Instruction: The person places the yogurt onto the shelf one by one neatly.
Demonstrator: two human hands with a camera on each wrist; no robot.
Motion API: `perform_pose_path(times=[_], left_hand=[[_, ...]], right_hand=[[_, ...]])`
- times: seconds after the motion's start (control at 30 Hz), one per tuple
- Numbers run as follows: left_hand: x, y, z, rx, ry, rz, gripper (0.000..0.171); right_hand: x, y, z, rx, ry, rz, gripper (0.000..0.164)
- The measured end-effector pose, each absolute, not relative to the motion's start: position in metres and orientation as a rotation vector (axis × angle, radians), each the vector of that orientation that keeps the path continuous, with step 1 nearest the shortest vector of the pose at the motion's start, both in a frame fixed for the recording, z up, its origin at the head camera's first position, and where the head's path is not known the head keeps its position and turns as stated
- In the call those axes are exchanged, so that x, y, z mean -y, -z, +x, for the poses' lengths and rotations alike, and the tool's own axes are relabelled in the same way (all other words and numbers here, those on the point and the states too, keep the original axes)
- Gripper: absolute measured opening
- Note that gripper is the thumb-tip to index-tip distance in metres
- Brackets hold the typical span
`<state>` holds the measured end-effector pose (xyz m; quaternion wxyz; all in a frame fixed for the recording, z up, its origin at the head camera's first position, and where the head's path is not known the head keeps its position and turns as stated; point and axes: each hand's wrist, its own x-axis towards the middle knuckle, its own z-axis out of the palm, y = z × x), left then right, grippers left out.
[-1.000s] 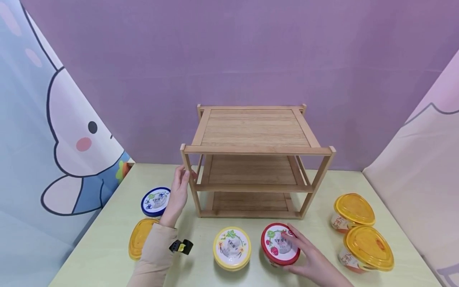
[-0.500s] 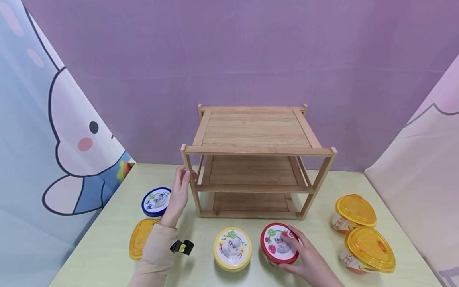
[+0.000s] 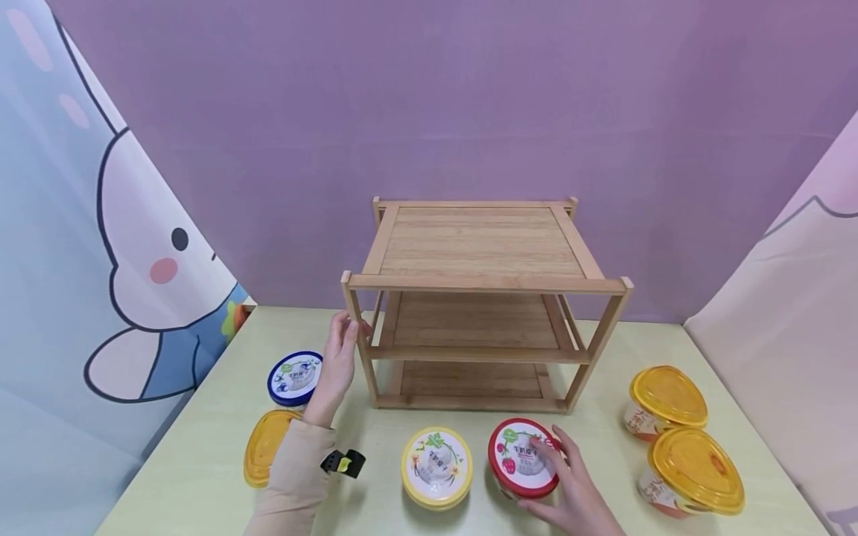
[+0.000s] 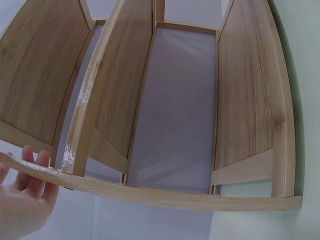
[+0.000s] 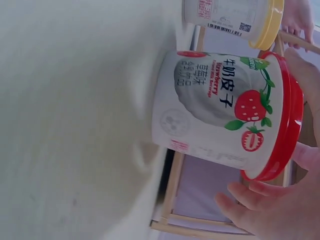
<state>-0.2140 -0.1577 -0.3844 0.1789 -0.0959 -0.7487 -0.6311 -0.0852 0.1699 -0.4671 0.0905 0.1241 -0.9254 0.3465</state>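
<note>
My left hand (image 3: 340,348) grips the front left post of a three-tier wooden shelf rack (image 3: 482,242); in the left wrist view its fingers (image 4: 37,185) come round behind that post. A white tub printed with strawberries (image 5: 220,110), capped by a red lid (image 3: 524,457), stands upright in front of the rack. Around its lid goes my right hand (image 3: 568,487): thumb at the near rim, one finger on the top, the others at the right side. Just left of it stands a yellow-lidded tub (image 3: 437,467) of the same shape.
On the left are a blue-lidded tub (image 3: 295,378) and an orange-lidded tub (image 3: 268,447), partly behind the left forearm. Two more orange-lidded cups (image 3: 669,394) sit close together at the right. A purple cloth (image 3: 469,97) hangs behind the rack.
My right hand has shifted slightly left and turned around the red lid, and the lid's print has turned a little. The left hand keeps its place on the post.
</note>
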Motion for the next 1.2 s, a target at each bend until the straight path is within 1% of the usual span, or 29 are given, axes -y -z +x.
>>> perform_pose_path(times=[0.1,0.33,0.43,0.63,0.9,1.2], left_hand=[[0.158,0.385,-0.214,2.121,1.790,-0.274,0.031],[0.157,0.384,-0.213,2.103,1.821,-0.294,0.028],[0.156,0.383,-0.211,2.101,1.823,-0.293,0.027],[0.156,0.383,-0.211,2.121,1.820,-0.279,0.029],[0.157,0.385,-0.213,2.129,1.809,-0.281,0.033],[0.157,0.386,-0.213,2.113,1.808,-0.302,0.032]], right_hand=[[-0.171,0.471,-0.085,2.741,-1.132,0.357,0.082],[-0.170,0.477,-0.088,2.715,-1.314,0.327,0.081],[-0.167,0.476,-0.090,2.765,-1.365,0.247,0.081],[-0.165,0.475,-0.091,2.823,-1.421,0.093,0.082],[-0.162,0.481,-0.094,2.676,-1.485,0.077,0.077],[-0.160,0.479,-0.096,2.625,-1.616,0.034,0.074]])
